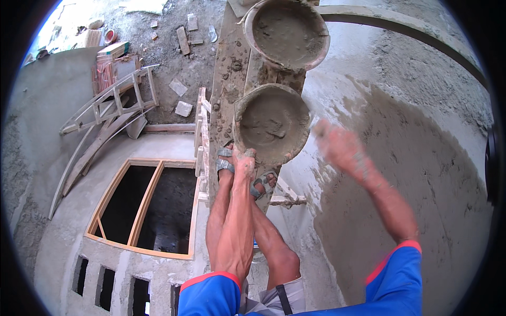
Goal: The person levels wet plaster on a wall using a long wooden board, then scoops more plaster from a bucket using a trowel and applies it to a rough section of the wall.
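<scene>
My left hand (pixel 245 162) is closed on the near rim of a round basin (pixel 238 113) of wet grey mortar (pixel 271 124). The basin rests on a splattered wooden plank (pixel 224 87), just beyond my sandalled feet. To the right of the basin, my right hand (pixel 337 145) is raised in front of the wall and blurred by motion. Its fingers look curled in; what they hold, if anything, cannot be made out. Wet mortar (pixel 406 174) covers a broad dark patch of the wall (pixel 337 84) on the right. Mortar is smeared on both hands.
Farther along the plank stands a second mortar basin (pixel 287 34). A wood-framed opening (pixel 145 210) lies below on the left. Wooden frames and curved boards (pixel 113 113) lean at the far left. Broken blocks (pixel 183 108) litter the ground. A curved band (pixel 400 29) crosses the upper right.
</scene>
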A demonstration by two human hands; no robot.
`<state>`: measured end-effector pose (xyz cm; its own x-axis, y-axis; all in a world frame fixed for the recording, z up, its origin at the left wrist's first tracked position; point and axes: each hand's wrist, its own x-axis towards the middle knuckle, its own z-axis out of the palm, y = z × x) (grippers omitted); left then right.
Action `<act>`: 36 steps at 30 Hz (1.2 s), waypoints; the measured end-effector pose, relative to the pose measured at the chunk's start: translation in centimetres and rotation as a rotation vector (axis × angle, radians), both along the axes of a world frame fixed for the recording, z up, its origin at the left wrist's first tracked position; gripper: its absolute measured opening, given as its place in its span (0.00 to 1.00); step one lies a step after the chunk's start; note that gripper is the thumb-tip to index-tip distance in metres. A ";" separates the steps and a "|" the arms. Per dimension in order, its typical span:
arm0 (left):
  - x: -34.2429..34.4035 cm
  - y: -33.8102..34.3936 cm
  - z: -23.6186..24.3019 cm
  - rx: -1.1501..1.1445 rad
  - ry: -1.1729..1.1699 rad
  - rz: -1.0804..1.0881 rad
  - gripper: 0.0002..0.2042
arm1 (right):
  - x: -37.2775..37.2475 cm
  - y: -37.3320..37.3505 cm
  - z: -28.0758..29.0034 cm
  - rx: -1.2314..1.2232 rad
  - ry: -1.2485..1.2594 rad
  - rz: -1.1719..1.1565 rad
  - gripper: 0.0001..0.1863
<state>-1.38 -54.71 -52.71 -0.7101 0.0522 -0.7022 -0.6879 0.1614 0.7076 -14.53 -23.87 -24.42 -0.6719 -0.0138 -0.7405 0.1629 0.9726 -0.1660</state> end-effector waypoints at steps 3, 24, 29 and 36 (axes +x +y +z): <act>-1.6 6.2 4.8 0.018 -0.057 -0.044 0.10 | -5.9 7.1 0.2 0.178 0.291 -0.014 0.11; -2.6 -1.0 8.7 -0.134 -0.221 0.031 0.13 | -20.8 11.5 -15.7 0.113 0.260 0.212 0.16; -2.2 -1.1 9.2 -0.143 -0.234 0.023 0.14 | -18.8 10.6 -15.8 -0.105 0.187 -0.072 0.19; -2.4 0.7 8.7 -0.129 -0.227 0.021 0.15 | -17.0 8.0 -15.7 -0.293 0.135 -0.464 0.16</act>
<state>-3.76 -53.97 -44.05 -0.5334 -0.0612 -0.8437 -0.8311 0.2236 0.5092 -31.48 -15.87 -40.10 -0.7453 0.1135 -0.6570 0.5208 0.7144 -0.4673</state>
